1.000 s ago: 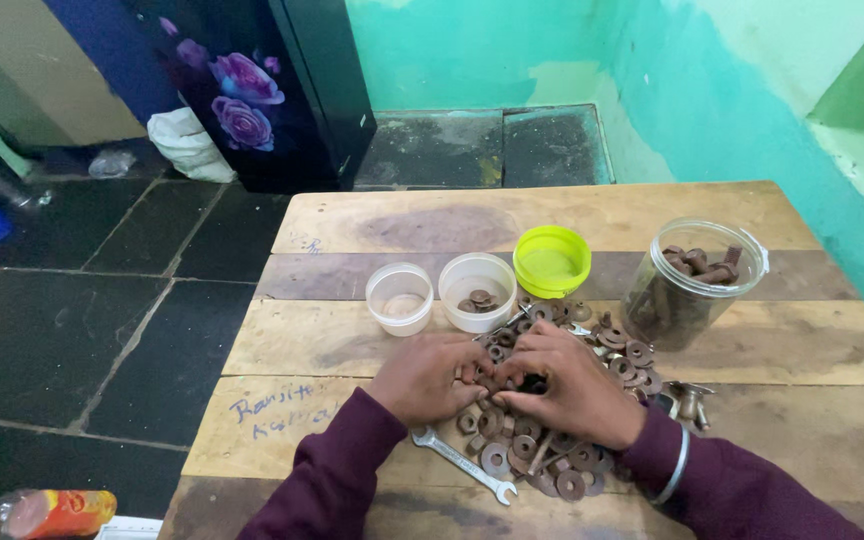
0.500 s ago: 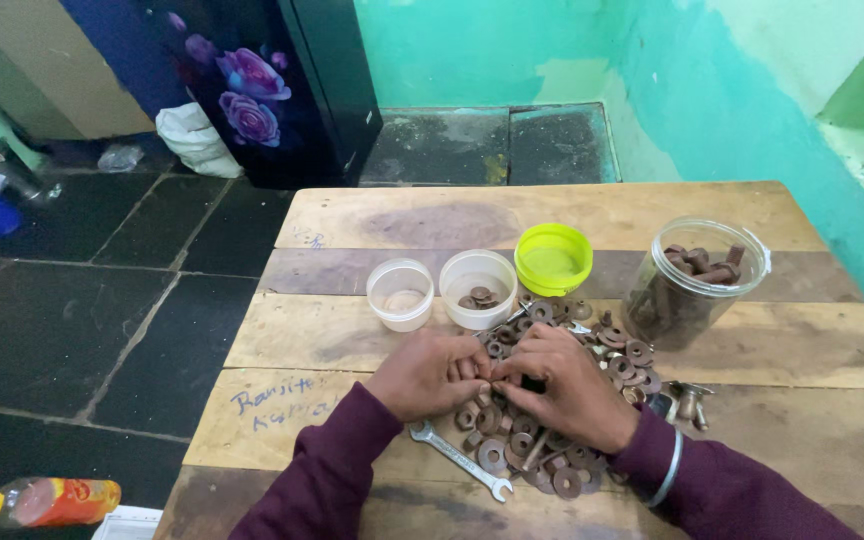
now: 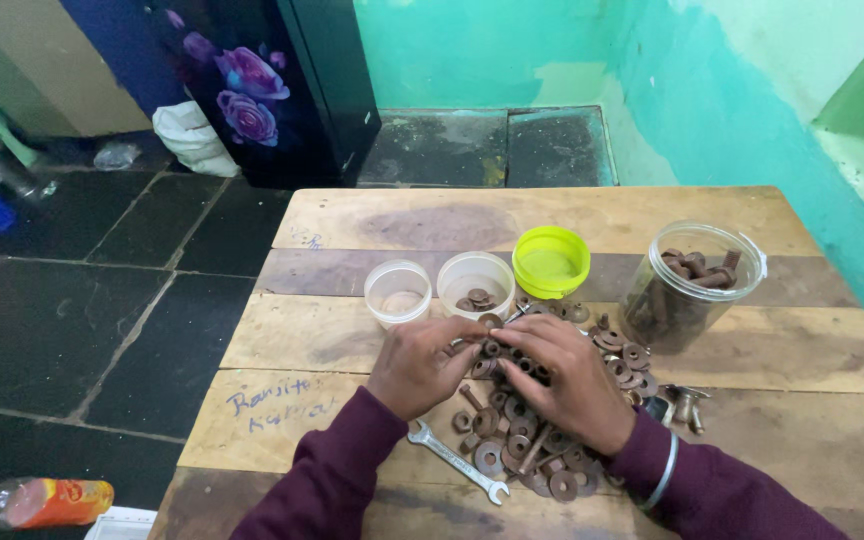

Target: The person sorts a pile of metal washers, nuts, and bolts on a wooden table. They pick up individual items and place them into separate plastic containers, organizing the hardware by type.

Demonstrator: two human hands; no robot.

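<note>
Both hands low over a heap of rusty washers and bolts [image 3: 527, 430] at the near middle of the wooden table [image 3: 772, 350]: left hand [image 3: 420, 362] curled, fingertips meeting the right hand [image 3: 567, 375] over the pile. Whether either pinches a washer, impossible to tell, fingertips hidden among the pieces. Wrench [image 3: 457, 462] just beside the heap, partly under the left sleeve; forearms cut off below.

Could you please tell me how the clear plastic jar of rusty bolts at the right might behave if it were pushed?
The clear plastic jar of rusty bolts looks heavy for its size, being well filled with metal. It stands upright and lidless, so a high push might tip it and spill bolts. A low push would probably slide it along the wooden table.
</note>
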